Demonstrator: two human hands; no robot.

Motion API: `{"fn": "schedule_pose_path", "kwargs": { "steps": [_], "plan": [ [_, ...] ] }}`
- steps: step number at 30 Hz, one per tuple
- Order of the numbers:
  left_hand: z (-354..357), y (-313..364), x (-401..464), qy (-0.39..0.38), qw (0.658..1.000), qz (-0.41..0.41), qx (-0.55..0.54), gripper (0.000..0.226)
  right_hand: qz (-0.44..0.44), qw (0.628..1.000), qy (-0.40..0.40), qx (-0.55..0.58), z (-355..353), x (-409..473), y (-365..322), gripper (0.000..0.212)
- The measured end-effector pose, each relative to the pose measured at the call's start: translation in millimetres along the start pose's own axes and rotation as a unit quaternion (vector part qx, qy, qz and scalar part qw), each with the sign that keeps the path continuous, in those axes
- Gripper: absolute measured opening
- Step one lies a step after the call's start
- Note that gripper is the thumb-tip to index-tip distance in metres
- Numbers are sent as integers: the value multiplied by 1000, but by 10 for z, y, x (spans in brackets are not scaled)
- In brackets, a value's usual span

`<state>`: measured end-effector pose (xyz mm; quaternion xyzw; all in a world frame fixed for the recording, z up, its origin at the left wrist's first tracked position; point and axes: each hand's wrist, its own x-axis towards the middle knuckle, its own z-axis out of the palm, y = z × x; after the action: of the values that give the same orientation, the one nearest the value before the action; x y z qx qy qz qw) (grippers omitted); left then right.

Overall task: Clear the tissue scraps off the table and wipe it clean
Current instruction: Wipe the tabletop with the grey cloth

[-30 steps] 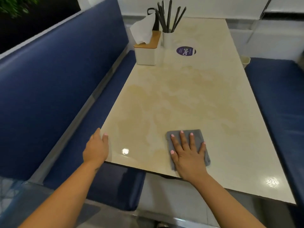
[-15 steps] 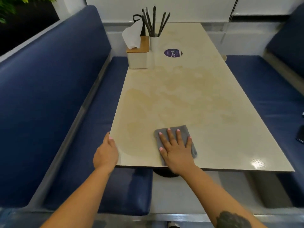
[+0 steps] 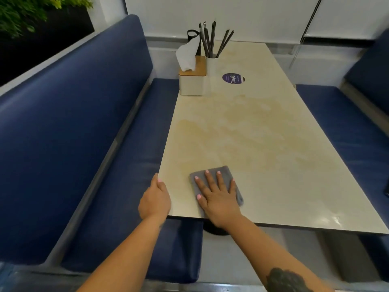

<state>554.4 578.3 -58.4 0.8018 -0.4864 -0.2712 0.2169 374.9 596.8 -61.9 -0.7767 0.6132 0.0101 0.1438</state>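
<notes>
A folded grey cloth (image 3: 226,173) lies flat near the front left corner of the cream marble-pattern table (image 3: 263,133). My right hand (image 3: 217,196) presses down on it with fingers straight and spread. At the table's left edge, by that same corner, rests my left hand (image 3: 155,200), its fingers lying along the edge and holding nothing. No tissue scraps show on the tabletop.
At the far left of the table stand a white tissue box (image 3: 192,81) with a wooden lid and a white cup of dark sticks (image 3: 212,64). A round purple sticker (image 3: 233,78) lies beside them. Blue padded benches (image 3: 73,123) flank both long sides.
My right hand has slid the cloth leftward along the front edge, toward my left hand. The camera has swung right and pulled back; my left hand stays at the left edge.
</notes>
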Motion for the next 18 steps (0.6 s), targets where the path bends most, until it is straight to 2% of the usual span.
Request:
{"fn": "schedule_pose_path", "kwargs": {
  "steps": [4, 7, 9, 11, 15, 18],
  "plan": [
    [-1, 1, 4, 0, 1000, 4, 3, 48, -75, 997, -1, -11, -34, -218, 211, 60],
    [5, -5, -6, 5, 1000, 10, 6, 48, -32, 999, 0, -25, -54, -204, 404, 69],
    [9, -10, 1, 7, 1000, 8, 7, 48, 13, 1000, 4, -17, -39, -20, 301, 82],
    [12, -11, 5, 5, 1000, 9, 6, 48, 29, 1000, 7, 6, -29, 164, 45, 80],
    [9, -15, 19, 0, 1000, 7, -4, 47, -63, 998, -5, 8, 22, 143, -320, 72],
    [10, -9, 17, 1, 1000, 6, -4, 48, -123, 992, -10, -5, -7, -52, -109, 61]
  ]
}}
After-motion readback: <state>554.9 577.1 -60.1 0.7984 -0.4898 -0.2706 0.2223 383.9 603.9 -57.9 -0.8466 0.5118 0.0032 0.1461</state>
